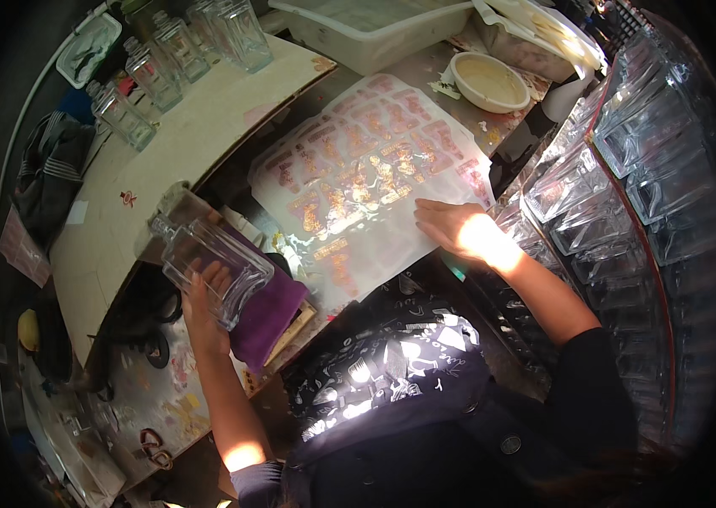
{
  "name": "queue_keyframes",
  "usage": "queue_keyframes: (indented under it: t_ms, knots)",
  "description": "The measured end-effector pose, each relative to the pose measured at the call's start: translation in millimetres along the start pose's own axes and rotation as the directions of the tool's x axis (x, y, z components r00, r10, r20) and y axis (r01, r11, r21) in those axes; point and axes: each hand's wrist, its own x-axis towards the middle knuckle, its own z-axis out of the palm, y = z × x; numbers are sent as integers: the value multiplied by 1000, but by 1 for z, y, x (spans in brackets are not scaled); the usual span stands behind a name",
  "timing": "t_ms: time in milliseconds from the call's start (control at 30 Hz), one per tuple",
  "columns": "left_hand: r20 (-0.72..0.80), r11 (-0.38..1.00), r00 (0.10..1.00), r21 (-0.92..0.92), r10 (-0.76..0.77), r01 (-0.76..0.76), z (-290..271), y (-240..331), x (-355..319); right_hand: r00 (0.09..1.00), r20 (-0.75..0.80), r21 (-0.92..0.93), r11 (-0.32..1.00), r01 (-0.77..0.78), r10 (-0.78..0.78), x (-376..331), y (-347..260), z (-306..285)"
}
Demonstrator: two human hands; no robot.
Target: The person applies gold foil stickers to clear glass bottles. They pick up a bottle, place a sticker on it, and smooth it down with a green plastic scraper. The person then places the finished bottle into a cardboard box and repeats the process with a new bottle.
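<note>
My left hand [203,315] is wrapped round a clear glass bottle [235,264], which lies tilted with its neck toward the far left. Below the bottle is a purple cloth [271,320] on a small wooden-edged block. On the work surface ahead lies a translucent sheet [383,233] printed with rows of pinkish-gold shapes like decals, shiny where light strikes it. My right hand [457,227] rests on the right edge of this sheet, fingers stretched out and pointing left, holding nothing.
Several clear bottles [153,78] stand on the pale board [205,118] at the far left. A white basin [366,42] and a round cream bowl [490,82] are at the back. Stacked glass bottles [595,220] line my right side. A dark cloth [49,161] hangs at left.
</note>
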Motion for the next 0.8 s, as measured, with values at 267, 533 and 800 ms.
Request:
queue_keyframes:
  t_ms: [267, 533, 800]
  knots:
    - [-11, 996, 999, 83, -30, 31, -4, 0, 2, 937, -247, 396, 908, -137, 248, 64, -4, 17]
    - [-61, 996, 998, 78, -28, 32, 3, 2, 0, 374, -517, 787, 600, -146, 770, 217, 170, -68]
    - [-41, 998, 998, 39, -51, 53, 6, -3, 1, 313, -377, 658, 490, -572, 872, 165, 337, -71]
